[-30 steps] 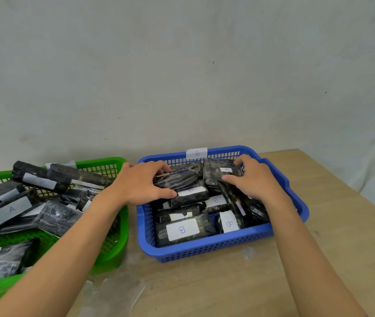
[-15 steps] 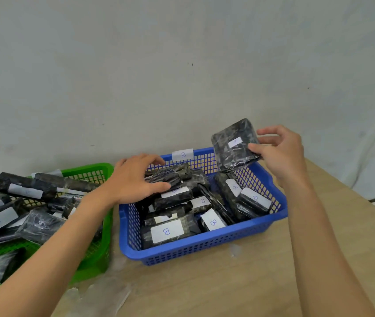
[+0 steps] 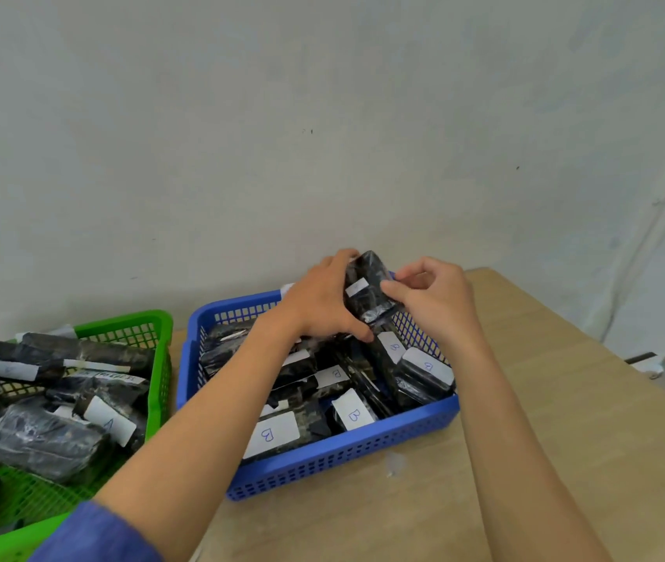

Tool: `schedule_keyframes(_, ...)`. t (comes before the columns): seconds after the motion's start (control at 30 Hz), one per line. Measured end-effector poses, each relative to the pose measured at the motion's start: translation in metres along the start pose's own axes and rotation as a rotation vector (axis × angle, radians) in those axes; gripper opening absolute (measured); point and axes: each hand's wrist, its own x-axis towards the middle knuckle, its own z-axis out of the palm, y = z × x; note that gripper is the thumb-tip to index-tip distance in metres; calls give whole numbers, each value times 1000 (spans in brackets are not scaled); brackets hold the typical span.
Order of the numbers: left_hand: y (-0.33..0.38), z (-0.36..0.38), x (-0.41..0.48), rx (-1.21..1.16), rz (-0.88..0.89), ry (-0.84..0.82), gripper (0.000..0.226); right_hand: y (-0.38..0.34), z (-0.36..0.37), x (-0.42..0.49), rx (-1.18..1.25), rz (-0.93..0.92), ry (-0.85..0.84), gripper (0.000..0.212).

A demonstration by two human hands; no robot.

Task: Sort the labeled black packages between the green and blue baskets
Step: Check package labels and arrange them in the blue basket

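Black glossy wrap covers the package (image 3: 367,294) that both hands hold up over the far side of the blue basket (image 3: 343,452), clear of the pile below. The left hand (image 3: 322,302) has its fingers (image 3: 338,259) curled over the top and left side, with the thumb tucked under the lower end. The right hand (image 3: 432,302) pinches the right edge between thumb and curled fingers. The package stands nearly upright with its small white label (image 3: 357,286) turned toward the camera, probably so the letter can be read before choosing a basket. The letter itself is too small and blurred to make out.

The blue basket sits near the far edge of the bench (image 3: 566,399), with the green basket (image 3: 132,326) just beside it toward the left edge. The packages in the blue basket show the letter B (image 3: 353,413). One label (image 3: 109,423) in the green basket seems to carry an A, though it is tilted and hard to read.

The left forearm crosses the blue basket and hides part of its load, and the left hand covers most of its far rim. The green basket is cut off at the left and bottom of the view, so its full count cannot be told. A blue sleeve (image 3: 95,533) shows at the bottom edge.
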Motion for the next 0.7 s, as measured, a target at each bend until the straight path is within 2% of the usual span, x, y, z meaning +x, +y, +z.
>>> schedule_keyframes(0.07, -8, -3, 0, -54, 1, 115, 128, -3, 0, -1, -91, -35, -15, 22)
schedule_keyframes(0.13, -17, -4, -2, -96, 11, 188, 130, -4, 1, -2, -336, -69, -111, 33)
schedule_keyframes(0.23, -28, -7, -6, -232, 8, 287, 126, -5, 5, -9, -722, -28, -355, 26)
schedule_keyframes(0.3, -36, -10, -7, -371, -7, 340, 123, -6, 8, -16, -851, 42, -517, 31)
schedule_keyframes(0.4, -45, -13, -11, -530, -36, 324, 120, -10, 16, -25, -978, 73, -609, 55)
schedule_keyframes(0.53, -50, -11, -10, -544, -40, 275, 121, -12, 24, -35, -1069, 60, -615, 60)
schedule_keyframes(0.7, -51, -10, -10, -529, -33, 252, 122, -17, 26, -38, -1106, 79, -688, 77)
